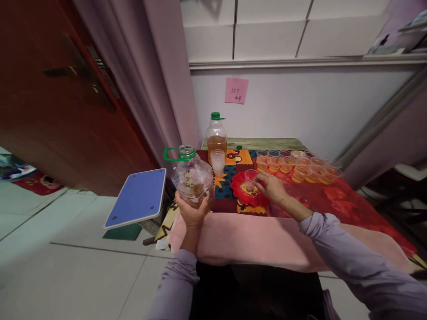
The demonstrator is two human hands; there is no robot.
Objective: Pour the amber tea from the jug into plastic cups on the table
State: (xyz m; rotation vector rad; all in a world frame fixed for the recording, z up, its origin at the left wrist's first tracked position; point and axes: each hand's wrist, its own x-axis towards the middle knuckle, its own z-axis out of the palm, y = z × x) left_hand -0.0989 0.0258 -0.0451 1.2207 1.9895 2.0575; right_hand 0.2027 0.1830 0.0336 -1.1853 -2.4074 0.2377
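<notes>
My left hand [191,209] is closed around the lower part of a large clear plastic jug [193,178], uncapped, with a green handle ring at its neck. My right hand [271,186] pinches the rim of a clear plastic cup [251,178], which is over a red scalloped plate [238,195]. Behind the jug is a stack of clear cups [218,163]. A second jug [216,140] with a green cap, partly filled with amber liquid, stands farther back. Several cups of orange liquid [302,173] are in rows to the right of my right hand.
A pink towel [250,233] lies along the table's front edge. A small green cap [239,147] is near the back. A blue-topped stool [138,198] stands left of the table. A pink note [236,90] is on the wall behind.
</notes>
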